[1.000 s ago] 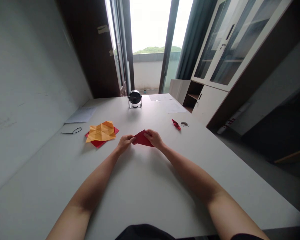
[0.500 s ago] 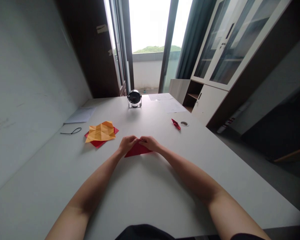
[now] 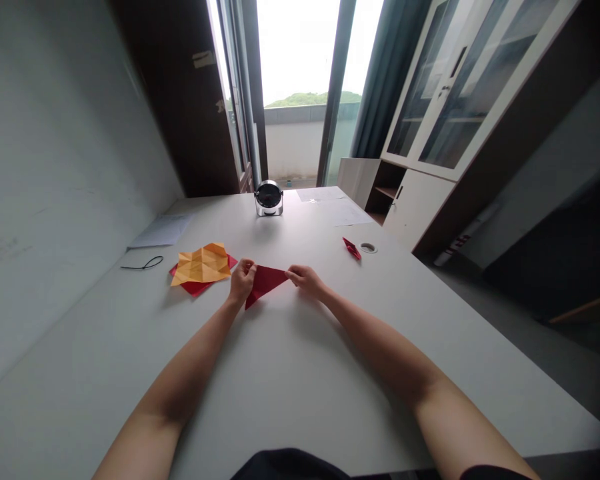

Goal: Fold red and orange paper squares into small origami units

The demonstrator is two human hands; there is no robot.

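Observation:
A red paper folded into a triangle (image 3: 263,282) lies on the white table (image 3: 290,360) in front of me. My left hand (image 3: 242,281) pinches its far left corner, fingers closed on the paper. My right hand (image 3: 304,280) pinches its right tip, fingers closed as well. Both forearms reach forward from the near edge.
A creased orange sheet (image 3: 201,263) lies on a red sheet (image 3: 195,287) to the left. A black cord (image 3: 143,264) and white papers (image 3: 162,230) are further left. A small fan (image 3: 269,197) stands at the back. A small red folded piece (image 3: 352,248) lies beside a cable hole (image 3: 369,248).
The red paper went from a shape held between both hands to a flat triangle. My hands drew apart to its left corner and right tip.

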